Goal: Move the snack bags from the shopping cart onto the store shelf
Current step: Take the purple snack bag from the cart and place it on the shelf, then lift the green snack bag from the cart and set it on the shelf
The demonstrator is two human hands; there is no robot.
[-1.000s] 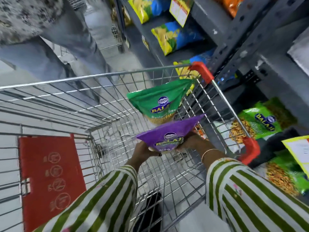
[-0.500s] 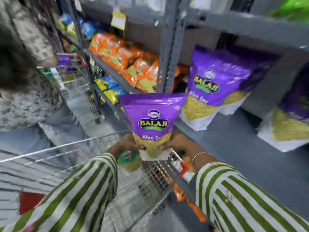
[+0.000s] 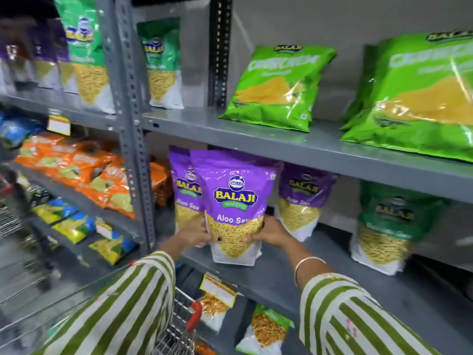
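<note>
I hold a purple Balaji Aloo Sev bag upright with both hands. My left hand grips its lower left side and my right hand grips its lower right side. The bag's bottom is at the front of the grey middle shelf; whether it rests on the shelf I cannot tell. Behind it stand two more purple bags, one to the left and one to the right. A corner of the wire shopping cart with a red bumper shows at the bottom.
A green Balaji bag stands on the same shelf to the right. Light green Crunchem bags lie on the upper shelf. Orange bags and yellow-blue bags fill the left bay. A grey upright post divides the bays.
Both hands lifted the purple bag out of the cart and carried it up and forward to the middle shelf, in front of the other purple bags. My view swung from the cart to the shelves.
</note>
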